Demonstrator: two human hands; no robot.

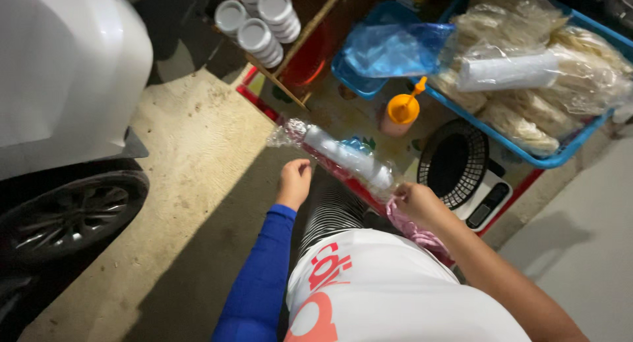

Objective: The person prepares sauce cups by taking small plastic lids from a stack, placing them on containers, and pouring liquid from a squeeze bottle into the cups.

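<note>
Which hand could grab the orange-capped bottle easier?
Probably the left hand. It looks empty, though closed. The right hand is nearer the bottle but already holds the clear bag of white cups.

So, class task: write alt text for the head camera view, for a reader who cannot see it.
Seen from above, a person's right hand holds one end of a clear plastic sleeve of stacked white cups over a cluttered stall table, while the left hand, in a blue sleeve, hangs closed beside it. Bagged noodles fill a blue tray; a white car stands left.

both hands [295,177] [414,200] forward, fingers curled shut
</note>
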